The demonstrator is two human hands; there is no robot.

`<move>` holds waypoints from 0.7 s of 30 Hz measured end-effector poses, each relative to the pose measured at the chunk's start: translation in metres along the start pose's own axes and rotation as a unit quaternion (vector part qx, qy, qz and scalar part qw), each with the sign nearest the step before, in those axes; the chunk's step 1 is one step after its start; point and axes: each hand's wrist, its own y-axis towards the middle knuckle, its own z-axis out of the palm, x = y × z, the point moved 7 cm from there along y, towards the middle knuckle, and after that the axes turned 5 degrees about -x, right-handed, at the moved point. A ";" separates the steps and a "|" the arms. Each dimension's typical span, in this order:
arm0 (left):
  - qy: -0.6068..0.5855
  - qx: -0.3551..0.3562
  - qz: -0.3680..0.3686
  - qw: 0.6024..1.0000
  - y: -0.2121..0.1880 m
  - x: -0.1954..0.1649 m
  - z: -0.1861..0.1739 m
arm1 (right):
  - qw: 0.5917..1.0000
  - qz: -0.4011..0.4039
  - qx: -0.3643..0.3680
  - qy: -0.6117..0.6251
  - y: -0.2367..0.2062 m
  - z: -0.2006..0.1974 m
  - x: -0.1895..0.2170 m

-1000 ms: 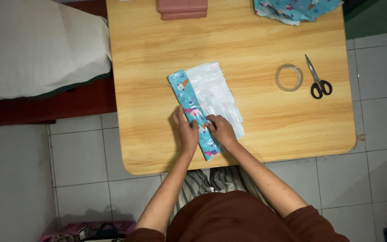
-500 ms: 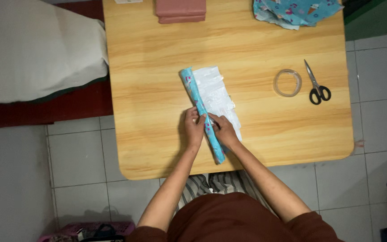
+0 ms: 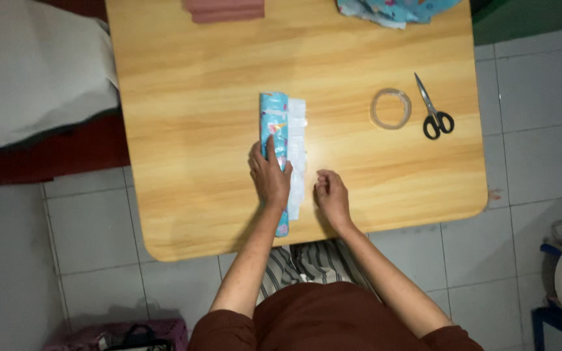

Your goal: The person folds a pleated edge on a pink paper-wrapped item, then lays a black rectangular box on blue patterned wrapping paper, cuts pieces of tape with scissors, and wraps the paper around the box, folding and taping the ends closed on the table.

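Pressing left hand [image 3: 269, 177] on wrapped parcel [image 3: 274, 130], bare table [image 3: 183, 97] around

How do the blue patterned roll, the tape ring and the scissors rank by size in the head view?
1. blue patterned roll, clearly largest
2. scissors
3. tape ring, smallest

Single head cam looked straight down from well above the wooden table [image 3: 196, 97], probably standing height, floor tiles [image 3: 535, 130] around it.

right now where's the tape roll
In the head view the clear tape roll lies on the wooden table, right of centre, just left of the scissors.
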 end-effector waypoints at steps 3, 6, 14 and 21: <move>-0.010 -0.011 -0.029 0.999 -0.013 -0.002 0.002 | 1.000 0.003 0.003 0.019 -0.001 -0.013 -0.014; -0.018 -0.027 -0.025 0.999 -0.023 -0.006 0.002 | 0.996 0.034 0.065 0.056 0.000 -0.009 -0.028; 0.007 -0.039 -0.013 0.999 -0.034 -0.007 0.010 | 0.991 0.010 0.086 -0.105 0.000 0.000 -0.025; -0.016 -0.108 0.030 0.994 -0.045 -0.004 0.014 | 0.991 -0.074 0.102 -0.039 -0.005 0.000 -0.014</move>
